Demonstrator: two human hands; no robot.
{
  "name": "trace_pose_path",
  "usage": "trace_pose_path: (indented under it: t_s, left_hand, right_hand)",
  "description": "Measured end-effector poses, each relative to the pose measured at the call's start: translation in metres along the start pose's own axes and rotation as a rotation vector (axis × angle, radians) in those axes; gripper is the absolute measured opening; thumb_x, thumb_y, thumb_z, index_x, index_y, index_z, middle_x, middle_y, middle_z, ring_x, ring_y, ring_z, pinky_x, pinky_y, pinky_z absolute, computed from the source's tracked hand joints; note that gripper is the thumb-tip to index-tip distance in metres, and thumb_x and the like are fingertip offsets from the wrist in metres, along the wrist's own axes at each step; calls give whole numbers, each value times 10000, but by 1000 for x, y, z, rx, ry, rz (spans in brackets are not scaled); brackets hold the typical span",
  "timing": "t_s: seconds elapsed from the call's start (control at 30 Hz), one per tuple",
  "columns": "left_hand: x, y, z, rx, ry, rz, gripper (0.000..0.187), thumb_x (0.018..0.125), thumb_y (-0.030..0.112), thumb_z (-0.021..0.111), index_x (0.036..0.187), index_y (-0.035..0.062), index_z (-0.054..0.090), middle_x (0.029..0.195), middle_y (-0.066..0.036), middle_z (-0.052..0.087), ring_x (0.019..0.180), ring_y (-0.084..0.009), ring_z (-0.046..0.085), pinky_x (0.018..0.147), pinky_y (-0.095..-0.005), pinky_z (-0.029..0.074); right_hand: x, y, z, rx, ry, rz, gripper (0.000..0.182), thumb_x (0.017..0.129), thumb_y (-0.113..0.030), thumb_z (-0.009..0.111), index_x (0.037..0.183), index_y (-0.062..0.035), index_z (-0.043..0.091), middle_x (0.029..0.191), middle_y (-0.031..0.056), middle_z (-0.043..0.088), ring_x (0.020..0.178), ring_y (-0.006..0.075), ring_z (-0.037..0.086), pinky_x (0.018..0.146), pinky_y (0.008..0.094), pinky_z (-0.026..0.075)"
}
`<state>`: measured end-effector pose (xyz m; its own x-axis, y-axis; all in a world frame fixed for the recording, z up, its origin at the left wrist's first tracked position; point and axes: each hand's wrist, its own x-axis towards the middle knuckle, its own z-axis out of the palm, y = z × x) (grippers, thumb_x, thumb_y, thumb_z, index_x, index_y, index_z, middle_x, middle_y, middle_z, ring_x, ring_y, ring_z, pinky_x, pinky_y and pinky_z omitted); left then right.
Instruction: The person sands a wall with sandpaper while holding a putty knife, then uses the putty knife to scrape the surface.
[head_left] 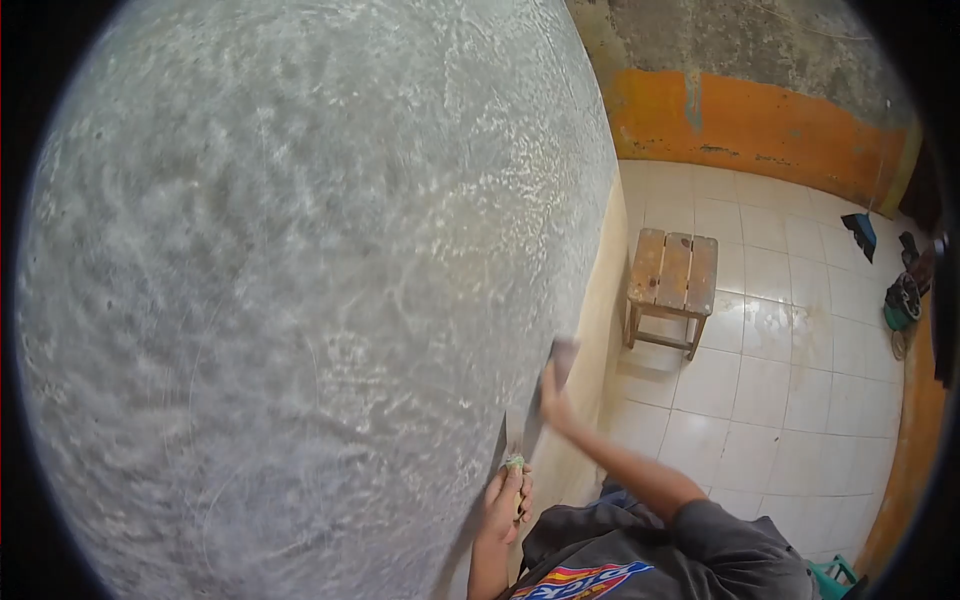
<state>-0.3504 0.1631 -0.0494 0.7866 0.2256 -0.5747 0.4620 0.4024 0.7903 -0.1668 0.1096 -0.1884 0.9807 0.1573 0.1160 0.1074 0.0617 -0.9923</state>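
My left hand (pixel 500 505) is wrapped around the handle of a putty knife (pixel 514 436), its thin metal blade pointing up, close to the grey wall. Higher and to the right, my right hand (pixel 554 402) is blurred by motion. It grips a dark, flat block (pixel 563 358) at the wall, near the lower edge of the grey coat; the blur leaves its exact kind unclear. The grey wall (pixel 300 280) has a mottled, patchy surface with whitish marks. Along its lower edge runs a smooth cream band (pixel 607 265).
A wooden stool (pixel 674 270) stands on the white tiled floor (pixel 790 350) to the right. Beyond it is an orange and grey wall (pixel 760 130). A blue broom head (pixel 860 236) and a green container (pixel 902 302) with dark items lie near the right wall.
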Motion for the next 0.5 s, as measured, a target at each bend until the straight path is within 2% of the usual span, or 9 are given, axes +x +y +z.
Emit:
trace_pose_path:
  t_s: [0.07, 0.1, 0.17, 0.2, 0.23, 0.27, 0.43, 0.47, 0.5]
  left_hand:
    - [10, 3, 5, 10, -2, 13, 268, 1004, 300, 451, 1105, 56, 499, 740, 19, 451, 533, -57, 427, 412, -209, 357]
    - [13, 4, 8, 18, -2, 20, 269, 1004, 300, 452, 1106, 55, 499, 742, 19, 452, 535, -57, 427, 414, -208, 357]
    - [20, 7, 10, 2, -20, -4, 267, 1004, 298, 451, 1108, 56, 497, 744, 19, 452, 538, -56, 427, 415, -207, 359]
    - [26, 8, 12, -28, -38, -28, 266, 1005, 296, 450, 1110, 56, 494, 746, 19, 453, 541, -55, 427, 417, -206, 360]
    - [30, 9, 14, -35, -44, -34, 262, 1005, 295, 448, 1113, 59, 488, 747, 18, 453, 540, -55, 425, 416, -205, 359]
    - [36, 10, 19, -39, -51, -34, 262, 1005, 295, 448, 1113, 59, 488, 747, 18, 453, 540, -55, 425, 416, -205, 359]
    - [63, 24, 44, -74, -74, -10, 257, 1005, 297, 450, 1098, 63, 499, 732, 23, 446, 530, -51, 417, 410, -198, 351]
    - [68, 26, 51, -79, -70, -8, 257, 1005, 297, 450, 1098, 63, 499, 732, 23, 446, 530, -51, 417, 410, -198, 351]
    - [73, 28, 58, -90, -55, 8, 258, 1002, 300, 457, 1090, 62, 503, 729, 24, 442, 527, -51, 413, 409, -196, 350]
  right_hand:
    - [80, -2, -21, 241, 66, 68, 628, 1029, -419, 250, 1403, 83, 291, 1474, 215, 308, 1387, 330, 243, 1147, 366, 167]
    - [84, 4, -19, 243, 70, 69, 628, 1029, -419, 250, 1403, 83, 291, 1474, 215, 308, 1387, 330, 243, 1147, 366, 167]
    - [89, 13, -14, 217, 135, 80, 647, 1012, -420, 321, 1350, 133, 335, 1418, 298, 362, 1347, 394, 308, 1124, 392, 220]
    - [64, 18, -4, 213, 143, 71, 647, 1012, -420, 321, 1350, 133, 335, 1418, 298, 362, 1347, 394, 308, 1124, 392, 220]
    - [14, 27, 14, 42, 141, -87, 587, 995, -292, 361, 1410, 101, 230, 1488, 265, 202, 1401, 354, 141, 1145, 402, 97]
    - [-8, 30, 21, -128, 136, -245, 612, 977, -165, 401, 1470, 69, 125, 1558, 232, 43, 1455, 314, -25, 1167, 412, -25]
    - [34, 18, -9, -79, 81, -410, 608, 961, -112, 410, 1470, 70, 131, 1561, 222, 59, 1454, 324, -9, 1164, 433, -19]
    - [83, 19, -22, -59, 138, -425, 590, 975, -140, 402, 1460, 81, 150, 1556, 228, 89, 1453, 328, 20, 1166, 412, 3]
    - [129, -2, -43, 49, 114, -184, 511, 992, -203, 393, 1400, 83, 279, 1468, 254, 257, 1392, 353, 186, 1139, 404, 118]
